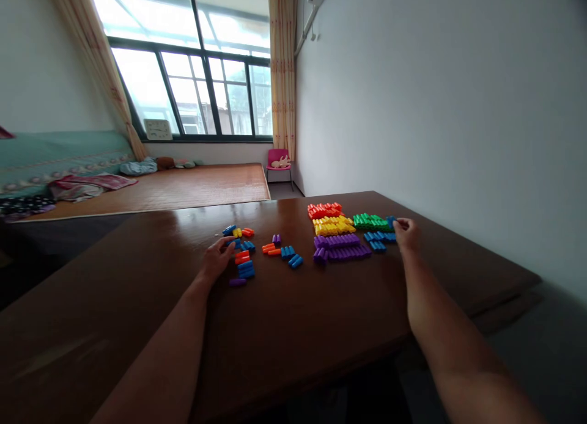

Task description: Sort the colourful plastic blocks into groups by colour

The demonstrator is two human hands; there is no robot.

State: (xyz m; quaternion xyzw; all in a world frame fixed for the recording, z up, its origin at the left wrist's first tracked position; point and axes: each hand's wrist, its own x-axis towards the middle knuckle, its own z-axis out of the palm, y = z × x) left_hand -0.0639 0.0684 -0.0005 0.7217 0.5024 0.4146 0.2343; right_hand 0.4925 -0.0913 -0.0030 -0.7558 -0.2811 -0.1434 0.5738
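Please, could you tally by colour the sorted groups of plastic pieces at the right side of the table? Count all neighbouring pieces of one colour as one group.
Orange-red group: 1
Yellow group: 1
Green group: 1
Purple group: 1
Blue group: 1
Total: 5 groups. Single pieces are too small to count reliably.

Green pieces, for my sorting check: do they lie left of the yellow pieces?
No, the green pieces lie right of the yellow pieces.
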